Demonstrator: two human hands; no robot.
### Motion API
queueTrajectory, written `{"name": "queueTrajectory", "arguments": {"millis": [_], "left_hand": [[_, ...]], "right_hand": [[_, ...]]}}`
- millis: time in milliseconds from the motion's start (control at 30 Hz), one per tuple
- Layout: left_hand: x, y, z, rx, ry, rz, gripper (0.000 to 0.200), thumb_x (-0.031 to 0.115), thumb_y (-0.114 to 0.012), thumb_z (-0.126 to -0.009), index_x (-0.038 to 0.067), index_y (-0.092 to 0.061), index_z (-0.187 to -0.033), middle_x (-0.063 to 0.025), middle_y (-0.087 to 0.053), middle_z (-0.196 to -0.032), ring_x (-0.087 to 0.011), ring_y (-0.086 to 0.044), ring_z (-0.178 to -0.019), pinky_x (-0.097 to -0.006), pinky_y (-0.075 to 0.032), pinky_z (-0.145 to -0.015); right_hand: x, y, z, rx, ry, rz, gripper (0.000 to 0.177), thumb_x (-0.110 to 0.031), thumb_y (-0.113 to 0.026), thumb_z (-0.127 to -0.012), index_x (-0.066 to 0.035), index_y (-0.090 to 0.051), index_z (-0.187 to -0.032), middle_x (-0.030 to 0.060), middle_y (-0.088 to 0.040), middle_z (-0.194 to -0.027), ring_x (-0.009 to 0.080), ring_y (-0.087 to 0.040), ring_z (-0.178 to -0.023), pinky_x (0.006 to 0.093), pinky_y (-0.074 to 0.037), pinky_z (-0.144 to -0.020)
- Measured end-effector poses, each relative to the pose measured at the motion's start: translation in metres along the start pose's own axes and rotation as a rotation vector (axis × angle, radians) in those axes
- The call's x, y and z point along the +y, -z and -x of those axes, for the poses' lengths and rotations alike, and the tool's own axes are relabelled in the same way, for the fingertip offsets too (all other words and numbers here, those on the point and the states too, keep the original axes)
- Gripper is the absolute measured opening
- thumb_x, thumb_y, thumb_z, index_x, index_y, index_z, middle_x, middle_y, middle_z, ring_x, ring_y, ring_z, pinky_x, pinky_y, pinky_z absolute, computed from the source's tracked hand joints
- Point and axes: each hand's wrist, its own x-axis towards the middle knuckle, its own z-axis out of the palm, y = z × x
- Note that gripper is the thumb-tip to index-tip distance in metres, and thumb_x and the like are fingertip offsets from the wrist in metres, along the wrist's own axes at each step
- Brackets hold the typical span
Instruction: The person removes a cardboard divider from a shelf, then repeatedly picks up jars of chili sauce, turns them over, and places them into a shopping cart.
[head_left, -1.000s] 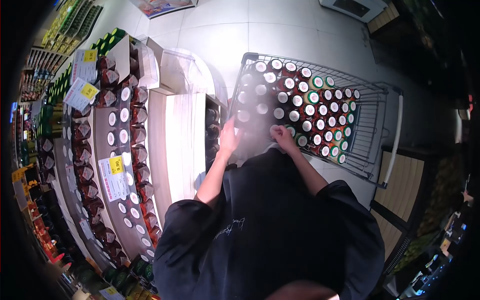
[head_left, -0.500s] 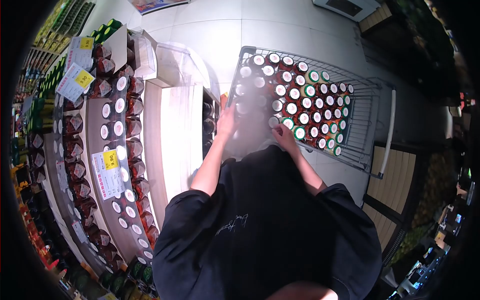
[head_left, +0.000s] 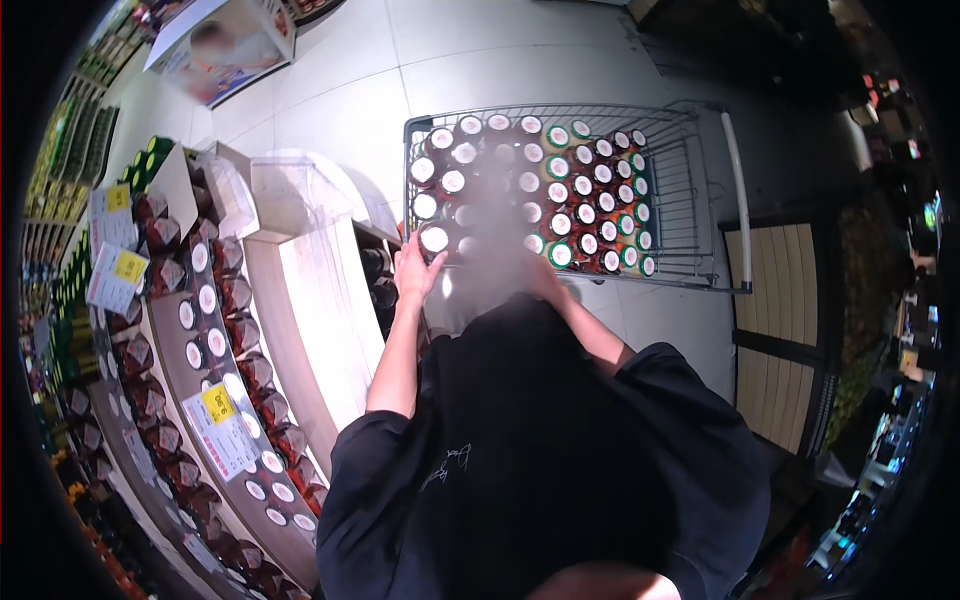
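A wire shopping cart (head_left: 690, 165) holds rows of jars with white lids, some lids rimmed in green. My left hand (head_left: 411, 272) is at the cart's near left corner, its thumb and fingers curled around a white-lidded jar (head_left: 433, 240). By the cart's near side is my right hand (head_left: 545, 282); a pale haze covers its fingers, so I cannot see what they hold or touch. Close to it stands a green-rimmed jar (head_left: 560, 255). The same haze veils several jars in the middle left of the cart.
Shelves of dark red jars (head_left: 240, 330) with price cards (head_left: 220, 430) line the left side. A pale wooden display ledge (head_left: 315, 300) lies between them and the cart. Slatted wooden crates (head_left: 775, 280) stand at right, and a picture-covered box (head_left: 225, 50) at upper left.
The cart has shifted left and turned slightly in view. My left hand has come around a jar at the corner. My right hand has moved slightly left and lower, its fingers now hazed over.
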Motion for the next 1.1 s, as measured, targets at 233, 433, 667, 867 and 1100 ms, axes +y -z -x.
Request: {"name": "queueTrajectory", "arguments": {"millis": [233, 433, 667, 867, 1100], "left_hand": [[-0.005, -0.011, 0.000, 0.082, -0.058, -0.066, 0.077, 0.034, -0.071, -0.079, 0.014, -0.032, -0.142, -0.0129, -0.054, -0.116, -0.0340, -0.050, -0.106, -0.0441, -0.044, -0.092], [-0.004, -0.005, -0.002, 0.072, -0.037, -0.029, 0.076, 0.031, -0.077, -0.075, 0.011, -0.039, -0.137, -0.0118, -0.056, -0.113, -0.0323, -0.052, -0.107, -0.0437, -0.045, -0.092], [-0.010, -0.006, -0.003, 0.079, -0.071, 0.013, 0.075, 0.026, -0.082, -0.069, 0.006, -0.044, -0.130, -0.0095, -0.060, -0.102, -0.0294, -0.054, -0.099, -0.0412, -0.045, -0.089], [-0.002, 0.000, 0.025, 0.199, -0.136, 0.182, 0.062, 0.019, -0.080, -0.071, 0.002, -0.047, -0.122, -0.0107, -0.056, -0.097, -0.0287, -0.053, -0.094, -0.0409, -0.044, -0.087], [-0.001, -0.006, 0.055, 0.211, -0.255, 0.149, 0.054, 0.009, -0.075, -0.073, 0.002, -0.047, -0.118, -0.0206, -0.042, -0.135, -0.0386, -0.043, -0.123, -0.0428, -0.038, -0.103]], "right_hand": [[-0.011, -0.004, 0.000, 0.124, 0.095, 0.036, 0.026, -0.022, -0.059, -0.087, -0.004, -0.062, -0.107, 0.0144, -0.066, -0.094, 0.0333, -0.062, -0.087, 0.0380, -0.049, -0.076], [-0.009, -0.012, -0.007, 0.186, 0.104, 0.067, 0.027, -0.022, -0.058, -0.088, -0.005, -0.062, -0.108, 0.0146, -0.066, -0.095, 0.0337, -0.062, -0.088, 0.0384, -0.049, -0.077], [-0.002, -0.022, -0.015, 0.255, 0.115, 0.101, 0.028, -0.022, -0.058, -0.088, -0.005, -0.062, -0.110, 0.0148, -0.066, -0.097, 0.0341, -0.062, -0.090, 0.0389, -0.049, -0.078], [-0.017, -0.009, -0.012, 0.128, 0.047, 0.108, 0.033, -0.026, -0.059, -0.087, -0.006, -0.061, -0.113, 0.0148, -0.066, -0.099, 0.0329, -0.063, -0.094, 0.0399, -0.049, -0.080], [-0.070, 0.028, 0.005, 0.100, -0.086, -0.072, 0.029, -0.025, -0.068, -0.084, -0.004, -0.061, -0.103, 0.0122, -0.065, -0.094, 0.0223, -0.065, -0.087, 0.0355, -0.050, -0.073]]}}
